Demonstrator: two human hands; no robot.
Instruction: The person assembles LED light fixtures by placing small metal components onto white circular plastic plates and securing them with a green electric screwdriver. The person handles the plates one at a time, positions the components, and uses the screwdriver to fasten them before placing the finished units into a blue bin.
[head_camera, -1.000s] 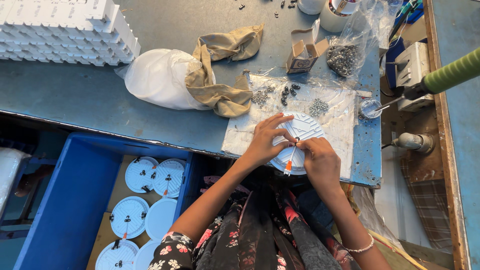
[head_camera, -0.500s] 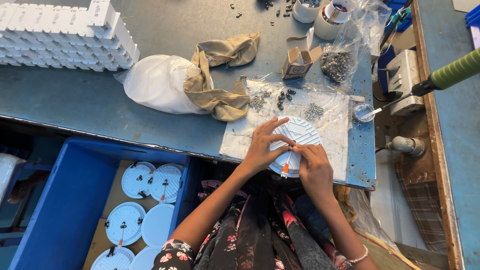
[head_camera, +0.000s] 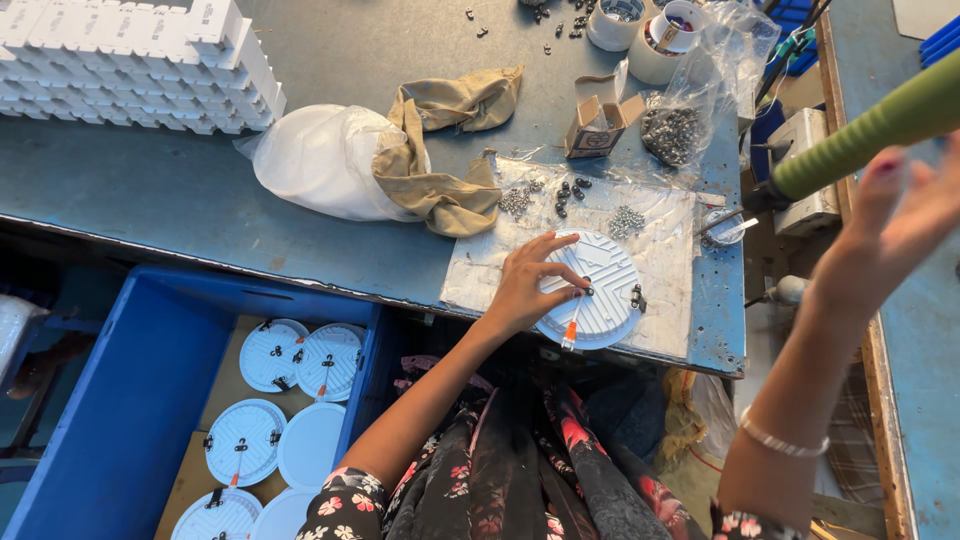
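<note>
A round white ribbed disc (head_camera: 600, 285) lies on a clear plastic sheet (head_camera: 480, 270) at the near edge of the blue-grey bench. My left hand (head_camera: 530, 280) rests on the disc's left side, fingers spread, pressing it down, one fingertip by a small black part near its centre. An orange-and-white wire end (head_camera: 570, 332) sticks out at the disc's near rim. My right hand (head_camera: 895, 225) is raised at the right, fingers apart, holding nothing, just below the green handle of a hanging screwdriver (head_camera: 870, 135).
Piles of small screws (head_camera: 625, 220) and black clips (head_camera: 568, 192) lie on the sheet. A white bag with a tan cloth (head_camera: 440, 170), a small cardboard box (head_camera: 595, 125), stacked white parts (head_camera: 130, 60) and cups sit farther back. A blue bin (head_camera: 120, 400) of finished discs stands below left.
My right hand has left the disc and swung up to the right towards the green screwdriver handle. My left hand stays on the disc. The view has shifted slightly.
</note>
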